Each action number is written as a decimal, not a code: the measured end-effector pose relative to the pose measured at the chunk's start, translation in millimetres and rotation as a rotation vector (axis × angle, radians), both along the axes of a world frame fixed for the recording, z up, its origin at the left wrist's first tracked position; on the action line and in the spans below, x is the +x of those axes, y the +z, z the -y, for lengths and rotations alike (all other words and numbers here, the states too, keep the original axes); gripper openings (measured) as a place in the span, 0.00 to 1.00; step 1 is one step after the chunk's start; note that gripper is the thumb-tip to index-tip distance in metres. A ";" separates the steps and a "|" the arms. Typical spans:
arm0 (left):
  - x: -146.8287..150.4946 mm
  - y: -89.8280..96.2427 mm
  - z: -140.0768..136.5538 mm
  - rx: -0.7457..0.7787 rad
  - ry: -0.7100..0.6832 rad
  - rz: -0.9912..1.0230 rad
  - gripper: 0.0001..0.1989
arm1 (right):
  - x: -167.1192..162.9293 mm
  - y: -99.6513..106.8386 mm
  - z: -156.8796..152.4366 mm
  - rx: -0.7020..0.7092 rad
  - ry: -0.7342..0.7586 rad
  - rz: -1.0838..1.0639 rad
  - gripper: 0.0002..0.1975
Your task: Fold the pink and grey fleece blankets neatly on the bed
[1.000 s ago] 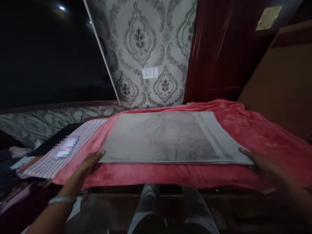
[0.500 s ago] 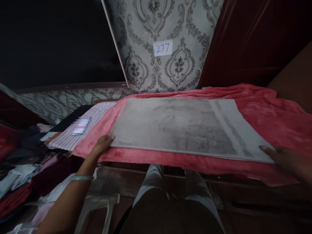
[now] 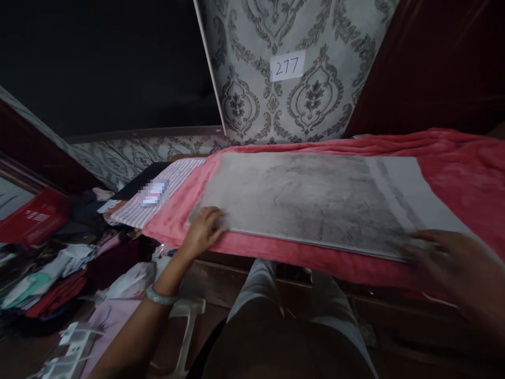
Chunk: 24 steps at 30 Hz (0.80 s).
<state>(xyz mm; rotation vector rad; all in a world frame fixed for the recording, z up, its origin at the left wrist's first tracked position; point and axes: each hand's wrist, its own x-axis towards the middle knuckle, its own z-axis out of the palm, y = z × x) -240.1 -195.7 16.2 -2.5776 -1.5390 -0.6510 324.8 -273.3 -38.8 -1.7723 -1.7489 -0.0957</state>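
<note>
A folded grey cloth with a darker, smudgy middle lies flat on a pink-red plush blanket. My left hand is at the cloth's near left corner, its fingers curled over the edge. A pale band bracelet circles that wrist. Over the near right corner is my right hand, smeared by motion. Its grip on the cloth cannot be made out. The cloth's right end shows a lighter panel with a dark stripe.
A striped cloth with a blurred-out patch lies left of the blanket. Clothes are heaped at lower left, near a red box and a white plastic stool. A dark screen and a paper marked 277 are behind.
The view has swung left. My left hand has moved further over the cloth's near left corner. My right hand has shifted inward along the near edge and is more blurred.
</note>
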 end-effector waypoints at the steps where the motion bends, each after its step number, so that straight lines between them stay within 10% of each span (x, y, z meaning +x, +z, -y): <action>1: 8.5 -4.5 2.2 -0.021 -0.079 -0.009 0.16 | -29.0 4.0 -2.1 0.020 0.133 -0.013 0.19; 8: 9.0 -27.1 0.5 -0.029 -0.141 0.061 0.12 | -88.5 -15.1 -8.6 0.058 0.370 -0.063 0.16; 17: 75.4 -6.5 -36.3 -0.028 -0.137 0.002 0.25 | -102.6 25.7 -54.6 -0.004 0.163 0.160 0.26; 24: 111.6 -34.0 -35.1 -0.146 0.029 -0.263 0.31 | -120.4 -5.6 -67.2 -0.304 0.089 0.372 0.31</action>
